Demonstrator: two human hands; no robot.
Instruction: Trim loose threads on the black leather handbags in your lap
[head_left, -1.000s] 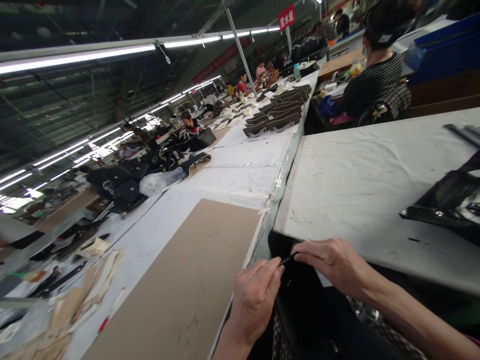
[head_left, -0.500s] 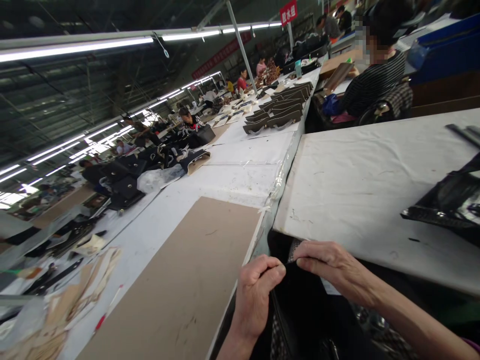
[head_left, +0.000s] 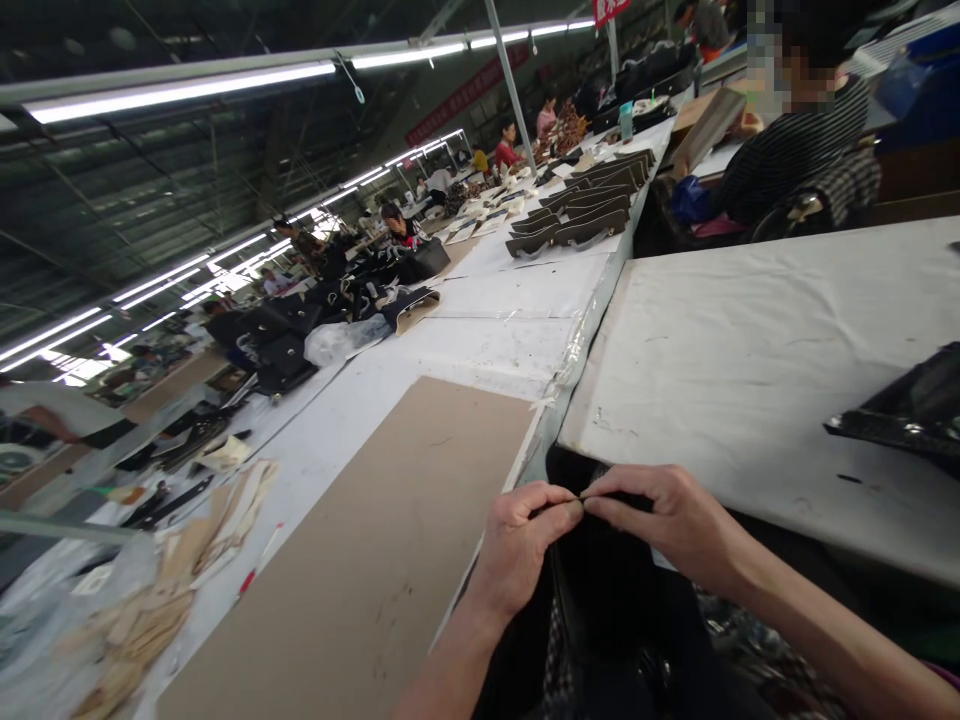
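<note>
A black bag (head_left: 611, 600), dark and partly hidden below my hands, lies over my lap beside the table edge. My left hand (head_left: 517, 545) pinches its upper edge between thumb and forefinger. Right beside it, my right hand (head_left: 667, 515) pinches the same edge, so the fingertips of both hands nearly touch. Something metallic glints lower down on the bag. Whatever fine detail lies between the fingertips is too small to make out.
A beige board (head_left: 375, 540) lies on the white table (head_left: 487, 345) to the left. Dark folded strips (head_left: 574, 225) stand farther along it. Black bags (head_left: 281, 350) are piled at the far left. A shiny black piece (head_left: 900, 410) rests on the right table. A co-worker (head_left: 802, 160) sits beyond.
My fingertips have come closer together along the bag's edge, the right hand having shifted left and slightly up. The view has turned a little to the left.
</note>
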